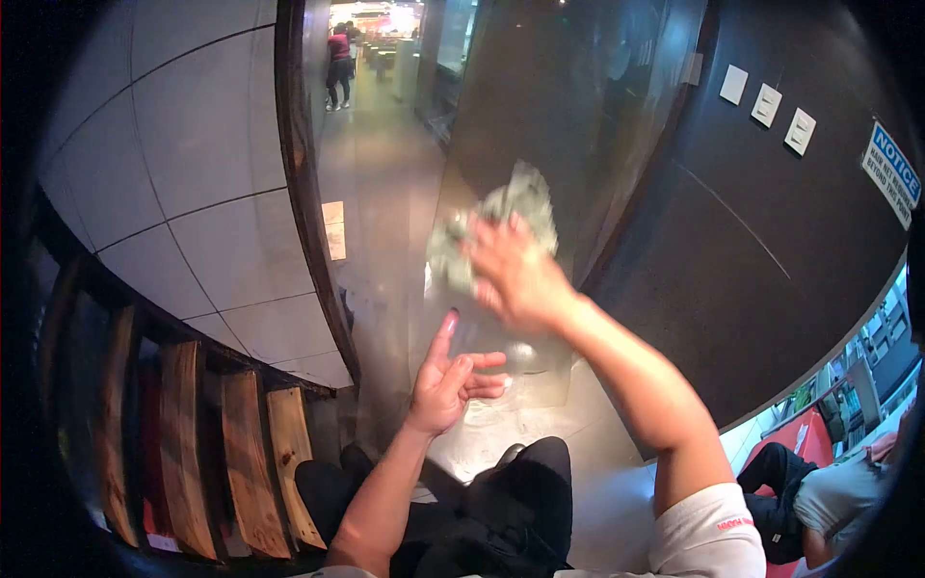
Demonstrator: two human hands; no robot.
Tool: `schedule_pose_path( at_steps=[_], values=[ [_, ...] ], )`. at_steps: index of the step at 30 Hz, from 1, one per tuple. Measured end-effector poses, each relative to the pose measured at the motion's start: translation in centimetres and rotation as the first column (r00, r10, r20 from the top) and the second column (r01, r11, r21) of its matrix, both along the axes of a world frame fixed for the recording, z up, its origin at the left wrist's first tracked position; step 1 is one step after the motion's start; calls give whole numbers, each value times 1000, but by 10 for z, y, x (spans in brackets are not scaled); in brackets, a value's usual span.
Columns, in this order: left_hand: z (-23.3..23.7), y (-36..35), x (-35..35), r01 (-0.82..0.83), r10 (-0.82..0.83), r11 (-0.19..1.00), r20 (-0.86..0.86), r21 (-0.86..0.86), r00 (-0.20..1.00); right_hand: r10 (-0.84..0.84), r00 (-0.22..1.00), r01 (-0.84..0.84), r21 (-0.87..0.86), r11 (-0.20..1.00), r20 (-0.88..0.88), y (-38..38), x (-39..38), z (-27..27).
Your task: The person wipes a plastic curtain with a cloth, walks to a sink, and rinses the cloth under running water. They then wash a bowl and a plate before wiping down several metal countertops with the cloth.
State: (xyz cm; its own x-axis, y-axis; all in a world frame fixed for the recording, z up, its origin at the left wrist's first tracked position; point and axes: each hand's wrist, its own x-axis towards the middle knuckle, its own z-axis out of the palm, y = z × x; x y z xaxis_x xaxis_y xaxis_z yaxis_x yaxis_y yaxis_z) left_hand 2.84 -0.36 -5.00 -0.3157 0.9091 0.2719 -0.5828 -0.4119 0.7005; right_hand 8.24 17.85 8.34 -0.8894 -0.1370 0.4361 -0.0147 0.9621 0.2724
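My right hand [520, 275] presses a crumpled pale green-white cloth [525, 197] against a clear glass panel [588, 144]; hand and cloth are slightly blurred. Part of the cloth sticks out above and to the left of the fingers. Lower and to the left, my left hand [446, 390] is raised in front of the glass with nothing in it. Its index finger points up and the other fingers are loosely bent and apart. The cloth and the left hand do not touch.
A white tiled wall [217, 193] and wooden slats [241, 424] stand at the left. On the right, a dark wall [713, 250] bears switches [766, 105] and a notice sign [888, 173]. Another person [838, 501] is at lower right. People [339, 65] stand beyond the glass.
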Motion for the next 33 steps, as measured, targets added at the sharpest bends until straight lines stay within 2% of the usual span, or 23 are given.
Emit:
schedule_pose_path(
  at_steps=[1, 3, 4, 5, 6, 8, 9, 10, 11, 12, 13, 15, 16, 17, 18, 20, 22, 24, 25, 28, 30, 32, 33],
  values=[
    [-3, 6, -7, 8, -9, 1000, -43, -21, 999, 80, 994, -72, -95, 993, 80, -16, 13, -18],
    [-46, 19, -5, -204, 205, 979, -50, 16, 978, 215, 947, -154, -252, 955, 239, -44, 42, -42],
    [-37, 14, -2, -368, 380, 923, -407, 111, 830, 269, 915, -186, -276, 943, 300, -51, 56, -48],
    [-27, 9, 1, -530, 551, 808, -648, 256, 526, 295, 907, -215, -272, 938, 300, -56, 69, -45],
    [-23, 11, 2, -419, 455, 886, -559, 201, 694, 318, 899, -240, -270, 933, 301, -61, 78, -42],
    [-25, 11, 13, -148, 181, 981, -315, 126, 932, 70, 803, 93, -240, 966, 593, -56, 68, -17],
    [-58, 19, 9, 286, -357, 901, 185, 326, 915, -83, 717, 254, -148, 956, 692, -54, 61, 2],
    [-37, 9, 14, 81, -82, 997, -46, -14, 996, 100, 957, -68, -124, 990, 273, -29, 53, -2],
    [-21, 4, 20, 53, -52, 998, -27, 21, 998, 158, 986, -156, -40, 987, 57, 1, 44, 4],
    [-10, 3, 24, 27, -26, 998, -7, 55, 1000, -57, 994, 55, 24, 998, 96, 17, 32, 26],
    [-5, 2, 26, 46, -46, 997, -12, 64, 999, -140, 990, 139, 48, 989, 3, 24, 20, 57],
    [-1, 1, 25, 89, -88, 993, -21, 73, 996, -152, 936, 231, 230, 945, -318, 55, -1, 102],
    [-3, 1, 25, 108, -106, 991, -27, 80, 994, -229, 910, 286, 124, 950, -346, 61, -6, 127],
    [-9, -2, 26, 121, -119, 989, -30, 85, 992, -71, 850, 256, 293, 921, -522, 72, -13, 141],
    [-12, -5, 26, 128, -126, 988, -29, 89, 992, 4, 853, 156, 261, 953, -522, 73, -18, 151],
    [-16, -8, 24, 94, -94, 992, 6, 87, 996, -17, 930, 74, 143, 987, -368, 64, -26, 143],
    [-14, -8, 21, 49, -51, 997, 39, 52, 998, 58, 975, -13, 205, 979, -215, 50, -29, 91],
    [-3, -1, 9, 9, -9, 1000, 51, -6, 999, 126, 992, -127, 90, 988, 24, 20, -13, 36],
    [-2, 3, 3, -5, 4, 999, -27, -35, 1000, 166, 984, -169, 29, 985, 67, 9, -4, 8],
    [-56, 23, -11, -51, 46, 991, -49, -120, 998, 229, 940, -200, -133, 971, 255, -40, 32, -35],
    [-66, 9, 1, -230, 236, 972, -303, 57, 923, 339, 891, -289, -200, 936, 301, -64, 53, -49],
    [-67, -8, -5, -303, 326, 937, -746, 174, 581, 322, 923, -281, -203, 938, 209, -77, 60, -54],
    [-65, -8, 2, -151, 148, 988, -406, 24, 902, 309, 931, -275, -182, 944, 197, -72, 58, -51]
  ],
)
